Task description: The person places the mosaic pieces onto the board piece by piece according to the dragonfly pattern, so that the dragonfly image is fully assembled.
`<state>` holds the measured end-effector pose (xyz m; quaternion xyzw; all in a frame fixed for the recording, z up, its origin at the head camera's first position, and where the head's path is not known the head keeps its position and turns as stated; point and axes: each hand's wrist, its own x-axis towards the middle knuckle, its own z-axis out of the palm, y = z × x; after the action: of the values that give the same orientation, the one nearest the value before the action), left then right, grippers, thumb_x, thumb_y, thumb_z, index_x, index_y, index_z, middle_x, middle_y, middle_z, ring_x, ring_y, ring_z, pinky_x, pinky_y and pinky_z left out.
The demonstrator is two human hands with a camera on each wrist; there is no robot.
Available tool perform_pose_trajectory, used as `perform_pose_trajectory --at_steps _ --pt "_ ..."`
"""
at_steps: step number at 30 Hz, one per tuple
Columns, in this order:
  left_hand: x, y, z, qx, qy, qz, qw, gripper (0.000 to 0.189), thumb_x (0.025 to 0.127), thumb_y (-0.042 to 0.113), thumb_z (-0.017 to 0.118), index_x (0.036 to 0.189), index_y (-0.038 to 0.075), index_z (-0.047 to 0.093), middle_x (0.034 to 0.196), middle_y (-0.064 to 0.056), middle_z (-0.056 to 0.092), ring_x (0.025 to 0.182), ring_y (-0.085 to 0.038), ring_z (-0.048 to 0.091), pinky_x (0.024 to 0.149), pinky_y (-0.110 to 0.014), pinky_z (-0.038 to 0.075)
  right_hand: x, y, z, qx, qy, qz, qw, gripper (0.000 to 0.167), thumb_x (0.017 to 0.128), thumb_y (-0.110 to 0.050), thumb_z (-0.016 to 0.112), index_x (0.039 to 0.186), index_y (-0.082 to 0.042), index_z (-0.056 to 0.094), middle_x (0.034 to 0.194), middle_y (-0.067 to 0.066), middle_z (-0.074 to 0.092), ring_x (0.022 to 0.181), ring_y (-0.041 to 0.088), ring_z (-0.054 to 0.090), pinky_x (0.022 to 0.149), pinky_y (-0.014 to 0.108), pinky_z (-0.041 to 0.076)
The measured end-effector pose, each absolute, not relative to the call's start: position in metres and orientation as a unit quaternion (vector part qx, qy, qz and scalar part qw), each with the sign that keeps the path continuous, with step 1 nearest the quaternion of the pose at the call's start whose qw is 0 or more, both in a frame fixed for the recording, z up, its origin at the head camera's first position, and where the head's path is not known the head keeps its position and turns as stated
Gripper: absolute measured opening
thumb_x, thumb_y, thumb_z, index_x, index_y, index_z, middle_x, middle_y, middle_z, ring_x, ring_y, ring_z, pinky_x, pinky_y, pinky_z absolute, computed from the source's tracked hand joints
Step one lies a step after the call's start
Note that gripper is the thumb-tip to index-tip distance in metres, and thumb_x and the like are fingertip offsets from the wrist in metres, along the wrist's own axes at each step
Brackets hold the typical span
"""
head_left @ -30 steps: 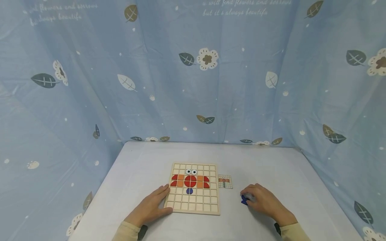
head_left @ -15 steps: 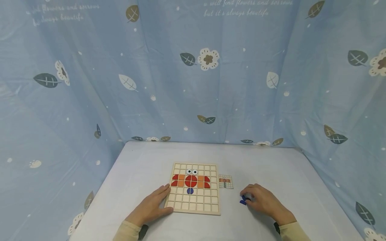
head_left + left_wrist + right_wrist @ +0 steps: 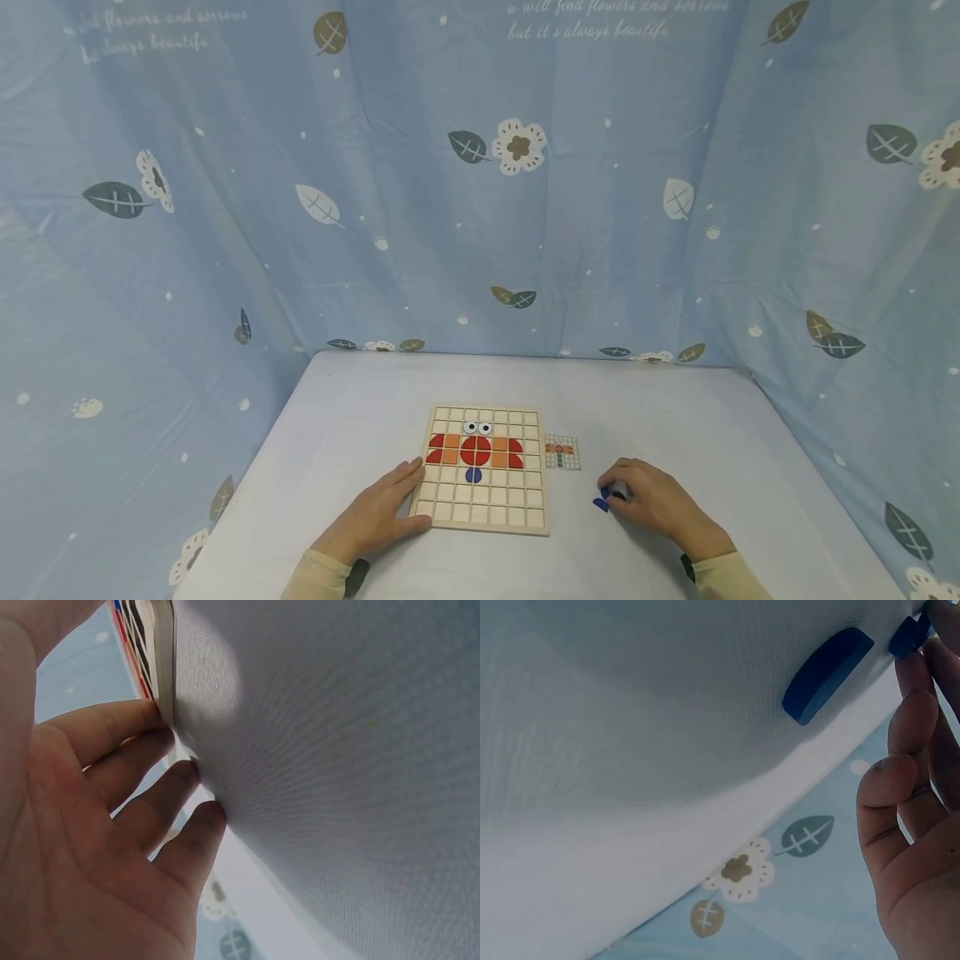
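Along the left edge of a wooden grid board [image 3: 506,518] rests my left hand [image 3: 378,510], its thumb at the near corner. In the left wrist view its fingertips touch the board's side [image 3: 164,667]. My right hand [image 3: 660,502], right of the board, pinches blue wooden pieces [image 3: 906,636] between thumb and fingers just over the table; they are partly hidden, so their number is unclear. Beside those fingertips a loose blue half-round piece [image 3: 827,676] lies on the cloth. On the board sit red pieces [image 3: 476,451], orange squares [image 3: 451,448], two eye pieces [image 3: 477,427] and a blue circle [image 3: 473,475].
A small pattern card [image 3: 562,452] lies against the board's right side, printed with a similar figure. White cloth [image 3: 645,400] covers the table. A blue patterned curtain [image 3: 480,208] hangs behind and at both sides.
The loose blue half-round piece has shifted slightly left, away from the right fingertips, and turned. The right fingers have moved a little around the other blue pieces. The left hand and board stay put.
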<state>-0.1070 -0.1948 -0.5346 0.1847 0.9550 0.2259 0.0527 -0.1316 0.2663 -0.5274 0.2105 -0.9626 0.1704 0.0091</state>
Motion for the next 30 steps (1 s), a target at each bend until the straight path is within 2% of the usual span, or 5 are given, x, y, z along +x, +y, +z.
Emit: perform_pose_trajectory --at_steps 7,20,30 --pt "-0.1071 -0.1947 -0.5350 0.180 0.956 0.225 0.052 0.089 0.086 0.056 0.075 0.151 0.003 0.047 0.159 -0.009 0.042 0.145 -0.035 0.038 0.114 -0.052 0.038 -0.1291 0.2656 -0.5267 0.190 -0.968 0.162 0.010 0.022 0.078 -0.021 0.087 0.097 -0.024 0.077 0.098 -0.017 0.066 0.097 0.009 0.065 0.086 0.038 0.058" --pt "-0.1064 -0.1940 -0.5334 0.183 0.955 0.228 0.054 0.088 0.086 0.054 0.075 0.151 0.002 0.047 0.159 -0.010 0.041 0.145 -0.036 0.038 0.114 -0.053 0.038 -0.1320 0.2655 -0.5274 0.204 -0.966 0.158 0.011 0.018 0.077 -0.020 0.086 0.092 -0.022 0.075 0.091 -0.016 0.063 0.084 0.004 0.061 0.075 0.034 0.058" --pt "-0.1068 -0.1947 -0.5344 0.181 0.956 0.227 0.052 0.088 0.086 0.056 0.075 0.151 0.003 0.047 0.159 -0.010 0.042 0.145 -0.035 0.038 0.114 -0.052 0.039 -0.1331 0.2630 -0.5279 0.201 -0.966 0.163 0.001 0.017 0.077 -0.016 0.085 0.089 -0.021 0.074 0.091 -0.015 0.063 0.086 0.008 0.063 0.076 0.037 0.058"
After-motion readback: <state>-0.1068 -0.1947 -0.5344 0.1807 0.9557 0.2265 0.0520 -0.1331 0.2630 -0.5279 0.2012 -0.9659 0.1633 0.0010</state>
